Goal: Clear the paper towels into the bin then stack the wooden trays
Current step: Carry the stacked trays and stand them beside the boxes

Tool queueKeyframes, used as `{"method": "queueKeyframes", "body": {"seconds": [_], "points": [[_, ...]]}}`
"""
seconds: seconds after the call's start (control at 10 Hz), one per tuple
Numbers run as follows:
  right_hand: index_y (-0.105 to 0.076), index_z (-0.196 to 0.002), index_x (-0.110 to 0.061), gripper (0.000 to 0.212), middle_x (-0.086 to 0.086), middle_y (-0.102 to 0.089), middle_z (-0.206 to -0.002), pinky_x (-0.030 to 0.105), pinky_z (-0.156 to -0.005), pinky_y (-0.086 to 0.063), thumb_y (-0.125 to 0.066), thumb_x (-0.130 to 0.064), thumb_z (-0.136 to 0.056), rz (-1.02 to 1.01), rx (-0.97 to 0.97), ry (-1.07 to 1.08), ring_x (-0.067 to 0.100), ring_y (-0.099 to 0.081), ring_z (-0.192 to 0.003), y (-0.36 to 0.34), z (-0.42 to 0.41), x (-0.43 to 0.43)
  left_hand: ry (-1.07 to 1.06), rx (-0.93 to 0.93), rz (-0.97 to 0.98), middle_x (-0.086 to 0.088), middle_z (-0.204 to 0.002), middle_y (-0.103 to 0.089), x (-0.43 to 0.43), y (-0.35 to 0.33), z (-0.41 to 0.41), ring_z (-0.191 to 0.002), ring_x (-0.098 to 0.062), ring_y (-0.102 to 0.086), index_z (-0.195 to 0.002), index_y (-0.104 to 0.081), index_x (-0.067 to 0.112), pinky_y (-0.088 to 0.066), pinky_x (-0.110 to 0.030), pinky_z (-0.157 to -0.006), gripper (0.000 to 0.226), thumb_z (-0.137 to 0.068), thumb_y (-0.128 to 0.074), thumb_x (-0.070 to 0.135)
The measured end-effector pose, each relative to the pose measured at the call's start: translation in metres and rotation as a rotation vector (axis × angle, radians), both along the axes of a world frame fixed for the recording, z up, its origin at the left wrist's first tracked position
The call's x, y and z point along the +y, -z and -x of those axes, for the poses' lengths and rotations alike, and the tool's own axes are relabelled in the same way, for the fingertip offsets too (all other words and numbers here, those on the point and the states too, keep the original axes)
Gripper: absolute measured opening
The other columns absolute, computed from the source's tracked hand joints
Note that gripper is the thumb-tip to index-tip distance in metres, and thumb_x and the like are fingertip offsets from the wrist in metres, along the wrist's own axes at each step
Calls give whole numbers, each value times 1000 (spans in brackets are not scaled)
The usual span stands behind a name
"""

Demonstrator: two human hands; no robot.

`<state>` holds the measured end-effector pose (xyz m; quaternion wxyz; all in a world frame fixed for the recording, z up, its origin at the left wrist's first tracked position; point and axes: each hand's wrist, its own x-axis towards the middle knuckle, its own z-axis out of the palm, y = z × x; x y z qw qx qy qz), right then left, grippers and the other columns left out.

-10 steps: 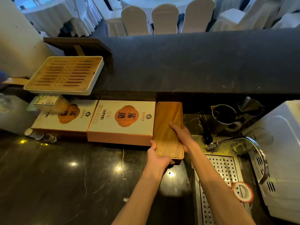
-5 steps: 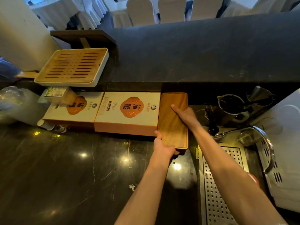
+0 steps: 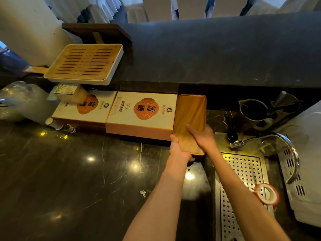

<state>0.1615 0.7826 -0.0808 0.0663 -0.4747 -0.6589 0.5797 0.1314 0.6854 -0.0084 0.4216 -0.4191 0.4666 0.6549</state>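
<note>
A narrow brown wooden tray (image 3: 190, 115) lies lengthwise on the dark counter, pressed against the right side of a white and orange box (image 3: 144, 110). My left hand (image 3: 178, 150) grips the tray's near left corner. My right hand (image 3: 202, 137) lies flat on the tray's near right part, fingers pointing away from me. A slatted bamboo tray in a white frame (image 3: 85, 63) sits raised at the back left. No paper towel or bin shows.
A second box (image 3: 83, 108) lies left of the first, with a small cup (image 3: 52, 122) and glass (image 3: 69, 128) in front. A perforated metal drain board (image 3: 243, 180), faucet (image 3: 284, 145), tape roll (image 3: 266, 193), metal pitchers (image 3: 255, 110) and white appliance (image 3: 309, 162) fill the right.
My right hand has slid back along the tray from its middle toward the near end. The left hand keeps its grip on the near left corner. The tray has stayed beside the box.
</note>
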Motion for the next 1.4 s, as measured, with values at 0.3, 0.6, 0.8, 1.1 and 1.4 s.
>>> {"method": "queueKeyframes", "body": {"seconds": [0.3,0.6,0.8,1.1,1.4], "points": [[-62,-108,-9,77,13,-66,-109,44,-88,-47,-35,-76,-82,-446,-279,61,35,-63,-100,-11,68,65,-33,-56,-13,-17,-146,-43,0,23,5,-139,-49,-28,-142,-38,21,-14,-69,-113,70,-87,-54,62],[3,-154,-28,86,5,-4,-164,51,-115,-28,-49,-55,-92,-186,-137,-279,31,-21,-147,-42,5,39,-10,224,-204,-16,-152,-38,-25,11,-26,-141,-40,-34,-150,-31,22,-17,-61,-117,65,-94,-52,47],[-18,-152,-20,65,8,-26,-159,45,-112,-37,-45,-40,-97,-715,-96,-453,29,-32,-143,-21,-74,-27,979,1351,550,14,-164,4,-53,37,-58,-151,-17,12,-153,-17,35,-3,-46,-122,55,-101,-35,35],[21,-138,-60,70,-6,-50,-88,21,-46,-35,-30,-67,-91,-411,-152,-451,0,-51,-59,-14,-81,-28,1544,1568,931,6,-163,20,-64,70,-40,-149,-29,23,-153,14,35,1,-68,-111,78,-97,-40,40],[-7,-153,-39,65,13,-44,-147,48,-101,-46,-40,-47,-97,-365,-207,-375,34,-53,-125,-58,-77,-51,1535,1390,485,9,-165,5,-87,12,-24,-151,-29,12,-154,-7,38,-11,-67,-117,80,-93,-49,9]]}}
